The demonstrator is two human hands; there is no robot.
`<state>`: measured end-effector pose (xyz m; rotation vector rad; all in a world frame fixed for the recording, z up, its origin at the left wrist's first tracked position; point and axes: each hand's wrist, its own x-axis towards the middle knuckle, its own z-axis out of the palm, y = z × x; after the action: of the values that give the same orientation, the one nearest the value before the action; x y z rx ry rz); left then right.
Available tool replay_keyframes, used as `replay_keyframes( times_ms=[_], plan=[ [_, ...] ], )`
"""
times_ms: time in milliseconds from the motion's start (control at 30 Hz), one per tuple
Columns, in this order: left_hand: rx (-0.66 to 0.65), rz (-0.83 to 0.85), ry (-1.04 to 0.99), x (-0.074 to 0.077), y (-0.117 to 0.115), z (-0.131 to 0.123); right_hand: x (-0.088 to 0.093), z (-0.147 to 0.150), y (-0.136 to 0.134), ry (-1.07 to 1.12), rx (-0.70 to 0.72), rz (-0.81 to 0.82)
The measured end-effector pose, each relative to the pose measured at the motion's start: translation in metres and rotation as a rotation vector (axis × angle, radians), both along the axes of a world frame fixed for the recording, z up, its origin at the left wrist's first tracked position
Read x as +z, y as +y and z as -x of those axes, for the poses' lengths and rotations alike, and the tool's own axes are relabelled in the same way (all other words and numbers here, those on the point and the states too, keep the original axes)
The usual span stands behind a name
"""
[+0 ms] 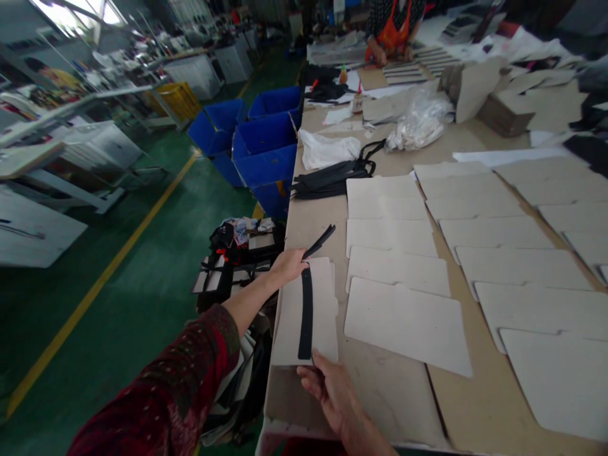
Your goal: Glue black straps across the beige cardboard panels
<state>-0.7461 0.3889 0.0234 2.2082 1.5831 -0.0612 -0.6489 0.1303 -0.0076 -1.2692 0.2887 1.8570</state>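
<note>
A long black strip (306, 316) lies lengthwise on a pale cardboard panel (325, 304) at the table's left edge. At its far end, my left hand (289, 266) is closed on a few loose black strips (319, 242), which stick out beyond the fingers. My right hand (335, 389) is at the panel's near edge, thumb by the strip's near end and fingers curled below the edge. The thumb and fingers seem to pinch that edge. To the right, similar pale panels (403, 320) lie overlapping in rows.
Bundled black straps (332, 178), a white bag (330, 150) and clear plastic (420, 117) lie farther up the table. Blue bins (266, 152) and a heap of materials (237, 259) stand on the floor at left. A person in an orange apron (396, 31) works at the far end.
</note>
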Motion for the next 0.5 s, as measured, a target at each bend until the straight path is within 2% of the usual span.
replay_keyframes(
  times_ms=[100, 200, 233, 300, 400, 433, 500],
  plan=[
    [0.001, 0.009, -0.003, -0.013, 0.005, 0.0, -0.005, 0.009, 0.003, -0.01, -0.024, 0.018],
    [0.023, 0.029, -0.034, -0.013, 0.007, -0.002, -0.007, 0.015, 0.002, -0.038, -0.02, 0.027],
    [0.035, 0.032, -0.052, -0.011, 0.006, -0.003, -0.007, 0.015, 0.0, -0.052, 0.013, 0.029],
    [0.075, 0.026, -0.096, -0.001, -0.001, -0.008, -0.006, 0.01, -0.007, -0.051, 0.18, 0.028],
    [0.132, 0.052, -0.179, 0.018, -0.028, -0.017, 0.002, -0.01, -0.018, -0.043, 0.543, -0.048],
    [0.127, 0.093, -0.205, 0.024, -0.042, -0.021, 0.006, -0.02, -0.021, -0.076, 0.608, -0.087],
    [0.079, 0.292, -0.284, 0.032, -0.076, -0.027, 0.016, -0.043, -0.022, -0.23, 0.562, -0.172]
  ],
)
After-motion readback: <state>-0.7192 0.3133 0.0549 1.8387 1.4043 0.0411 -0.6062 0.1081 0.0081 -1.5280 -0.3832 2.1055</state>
